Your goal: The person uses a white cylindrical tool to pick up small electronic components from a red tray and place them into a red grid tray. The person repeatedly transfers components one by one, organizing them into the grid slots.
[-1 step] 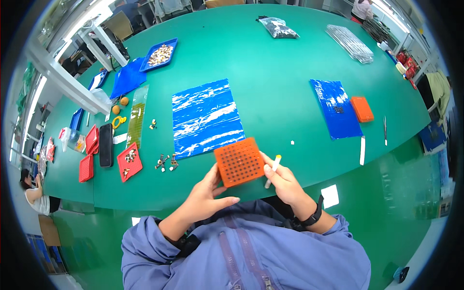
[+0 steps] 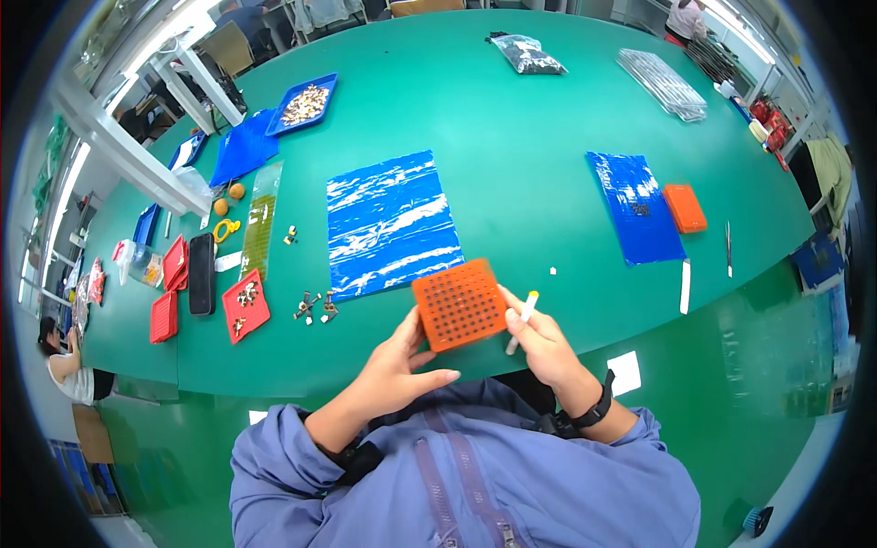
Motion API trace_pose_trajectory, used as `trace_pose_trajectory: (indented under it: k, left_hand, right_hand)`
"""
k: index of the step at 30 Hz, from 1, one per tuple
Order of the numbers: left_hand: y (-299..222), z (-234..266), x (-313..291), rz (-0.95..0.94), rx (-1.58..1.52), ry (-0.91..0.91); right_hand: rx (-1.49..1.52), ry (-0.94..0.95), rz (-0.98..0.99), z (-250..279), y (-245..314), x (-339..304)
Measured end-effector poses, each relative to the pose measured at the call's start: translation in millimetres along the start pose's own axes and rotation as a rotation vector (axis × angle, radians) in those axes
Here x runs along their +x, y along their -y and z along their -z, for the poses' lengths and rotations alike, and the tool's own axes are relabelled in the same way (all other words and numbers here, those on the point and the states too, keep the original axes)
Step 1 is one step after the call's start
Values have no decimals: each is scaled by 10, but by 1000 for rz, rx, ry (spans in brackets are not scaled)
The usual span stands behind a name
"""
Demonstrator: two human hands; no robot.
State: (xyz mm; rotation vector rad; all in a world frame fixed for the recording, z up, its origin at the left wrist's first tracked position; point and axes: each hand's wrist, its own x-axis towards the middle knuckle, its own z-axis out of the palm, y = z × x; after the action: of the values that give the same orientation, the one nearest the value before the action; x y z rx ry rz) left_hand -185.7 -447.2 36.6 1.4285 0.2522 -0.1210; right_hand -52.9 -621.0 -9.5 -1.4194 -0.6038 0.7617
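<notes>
An orange square block (image 2: 461, 306) with rows of dark holes is held tilted over the table's near edge. My left hand (image 2: 388, 370) grips it at the lower left, fingers behind it and the thumb stretched out free. Between the thumb and fingers of my right hand (image 2: 548, 352) is a slim white stick (image 2: 528, 307) with a yellow end, slanting down past the palm. The same hand's fingertips meet the block's right edge. Beyond the block lies a shiny blue sheet (image 2: 388, 219).
To the left are a red tray (image 2: 257, 315) with small parts, loose parts (image 2: 315, 307), a black case (image 2: 201, 274) and yellow scissors (image 2: 226, 230). On the right lie a second blue sheet (image 2: 630, 187), another orange block (image 2: 685, 208) and tweezers (image 2: 728, 247). A blue tray (image 2: 325, 84) sits farther back.
The orange block and both hands have shifted slightly to the right. My grip on the block and the stick looks the same.
</notes>
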Motion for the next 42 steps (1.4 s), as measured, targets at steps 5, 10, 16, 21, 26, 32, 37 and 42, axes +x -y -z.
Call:
trace_pose_trajectory:
  k: [5,10,16,21,26,32,37,42]
  left_hand:
    - [41,-198,428,-106,-42,70]
    - [-13,-340,872,-141,-50,54]
    - [-113,-414,1405,-205,-118,1]
    - [-192,-439,1829,-181,-89,-41]
    - [-292,-296,2250,-143,-72,-72]
    - [-449,-272,2523,-126,-25,-120]
    - [-390,-154,2762,-252,-11,-173]
    - [-375,-58,2708,-334,40,-250]
  right_hand:
    - [204,-88,-24,404,-12,114]
    - [216,-89,-63,812,90,426]
    - [271,-142,-58,1049,202,707]
    - [306,-179,-13,1213,290,920]
    - [325,-254,4,1414,246,1310]
    - [323,-291,4,1671,103,1717]
    - [417,-188,137,1604,165,1850]
    - [480,-266,134,1697,33,1920]
